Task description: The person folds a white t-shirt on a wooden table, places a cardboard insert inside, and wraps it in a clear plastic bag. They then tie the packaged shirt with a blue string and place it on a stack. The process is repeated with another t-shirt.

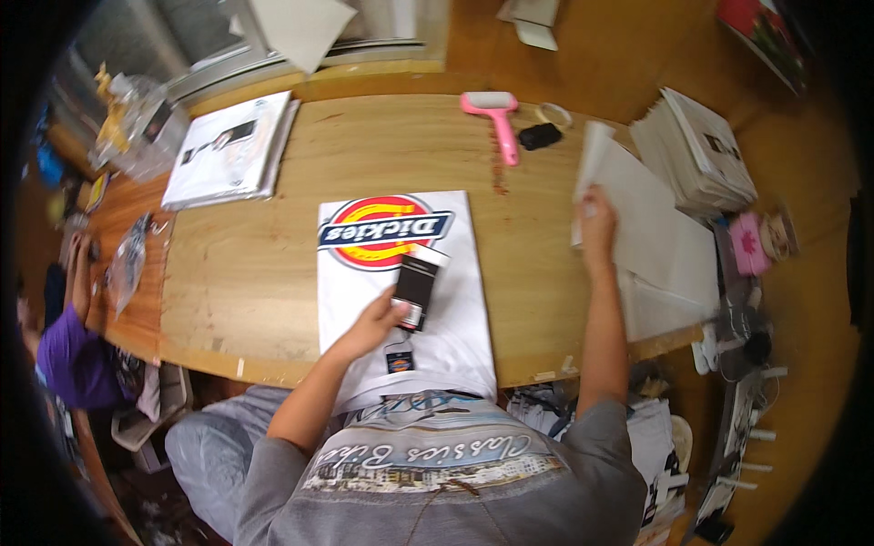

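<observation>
A folded white T-shirt (341,309) with a red, yellow and blue printed logo lies on the table in front of me. Over it, my left hand (373,323) pinches a black hang tag (416,282) with a white end. A small dark label (400,362) hangs below that tag on the shirt. Off to the right, my right hand (598,223) has its fingers closed at the left edge of a pile of white sheets (669,268). Whether these are paper or plastic bags, I cannot tell.
A pink-handled lint roller (496,118) and a small black item (540,136) lie at the back. Folded white garments (228,150) are stacked back left, and a pale stack (696,150) stands back right. Another person in a purple sleeve (77,359) is at the far left.
</observation>
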`<state>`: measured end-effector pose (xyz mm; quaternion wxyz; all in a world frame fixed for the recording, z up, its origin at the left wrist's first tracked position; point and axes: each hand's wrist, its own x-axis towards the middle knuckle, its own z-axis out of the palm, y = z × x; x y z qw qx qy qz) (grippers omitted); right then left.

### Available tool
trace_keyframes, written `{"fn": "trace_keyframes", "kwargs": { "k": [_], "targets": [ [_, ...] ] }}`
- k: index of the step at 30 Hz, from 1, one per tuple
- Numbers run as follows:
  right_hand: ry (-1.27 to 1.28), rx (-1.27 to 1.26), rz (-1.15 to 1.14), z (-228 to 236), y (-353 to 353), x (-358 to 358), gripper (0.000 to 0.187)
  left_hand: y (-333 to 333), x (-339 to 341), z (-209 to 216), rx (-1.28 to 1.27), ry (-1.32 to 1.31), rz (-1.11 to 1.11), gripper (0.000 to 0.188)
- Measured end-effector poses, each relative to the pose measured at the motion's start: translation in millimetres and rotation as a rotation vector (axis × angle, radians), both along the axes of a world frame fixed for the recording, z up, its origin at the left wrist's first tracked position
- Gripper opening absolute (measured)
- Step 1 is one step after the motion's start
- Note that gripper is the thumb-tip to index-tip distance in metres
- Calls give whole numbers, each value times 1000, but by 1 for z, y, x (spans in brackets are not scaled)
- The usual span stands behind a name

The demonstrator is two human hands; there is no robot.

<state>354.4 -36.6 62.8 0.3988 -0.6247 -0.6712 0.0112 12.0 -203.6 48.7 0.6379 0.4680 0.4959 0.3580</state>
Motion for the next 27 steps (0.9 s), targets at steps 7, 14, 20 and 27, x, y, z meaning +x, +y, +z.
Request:
{"fn": "trace_keyframes", "kwargs": {
  "k": [7, 14, 20, 27],
  "targets": [
    [61, 118, 822, -31, -75, -189, 13, 0, -2, 37, 540, 273, 0, 31],
    [-488, 106, 873, -31, -96, -191, 16, 32, -43, 11, 471, 775, 123, 31],
    [-485, -2, 842, -39, -101, -177, 32, 30, -46, 17, 341, 916, -96, 34],
    [-475, -46, 857, -34, -105, -175, 32, 52, -37, -11, 569, 923, -25, 32]
  ]
}}
